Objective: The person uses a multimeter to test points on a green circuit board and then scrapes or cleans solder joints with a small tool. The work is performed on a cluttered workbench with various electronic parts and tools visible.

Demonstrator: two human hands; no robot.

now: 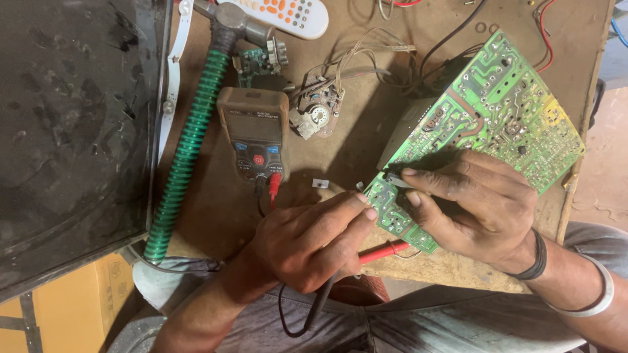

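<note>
A green circuit board [504, 111] lies tilted on the brown bench, solder side up. My right hand [481, 209] rests on its lower left part, thumb and forefinger pinching a small grey piece [396, 181] against the board. My left hand [304, 245] is closed around a red probe [386, 251] and a black probe [322, 299], its fingertips touching the board's lower left edge. The probe tips are hidden under my fingers. Red and black leads plug into a brown multimeter [255, 134] just above my left hand.
A large dark screen panel [65, 131] fills the left side. A hammer with a green ribbed handle [190, 144] lies beside it. A white remote [281, 13], a small wired module [317, 111] and loose wires [451, 36] sit at the back. The bench edge [582, 150] runs along the right.
</note>
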